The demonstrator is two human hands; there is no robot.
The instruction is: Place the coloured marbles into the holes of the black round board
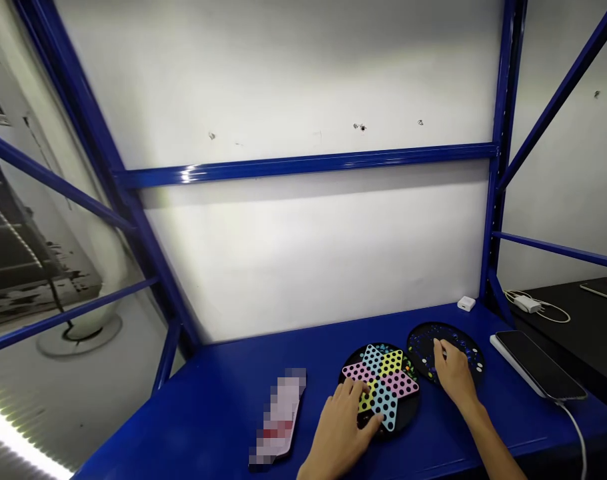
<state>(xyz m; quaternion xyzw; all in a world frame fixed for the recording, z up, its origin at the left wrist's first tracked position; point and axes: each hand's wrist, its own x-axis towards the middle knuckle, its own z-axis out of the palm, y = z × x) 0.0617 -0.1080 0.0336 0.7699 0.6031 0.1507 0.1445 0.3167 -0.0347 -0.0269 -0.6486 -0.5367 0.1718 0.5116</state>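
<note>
A round black Chinese checkers board (383, 387) with a star of pink, yellow and light blue points lies on the blue shelf (223, 407). My left hand (341, 423) rests on its near left edge, fingers spread flat, holding nothing. Just right of it sits a round black tray (466, 343) with several small coloured marbles. My right hand (451, 373) reaches into that tray, fingers bent down among the marbles; what they pinch, if anything, is hidden.
A blurred white and red object (281, 417) lies left of the board. A phone (538, 365) on a cable lies at the right edge. A small white box (466, 303) sits by the wall. Blue rack posts stand on both sides.
</note>
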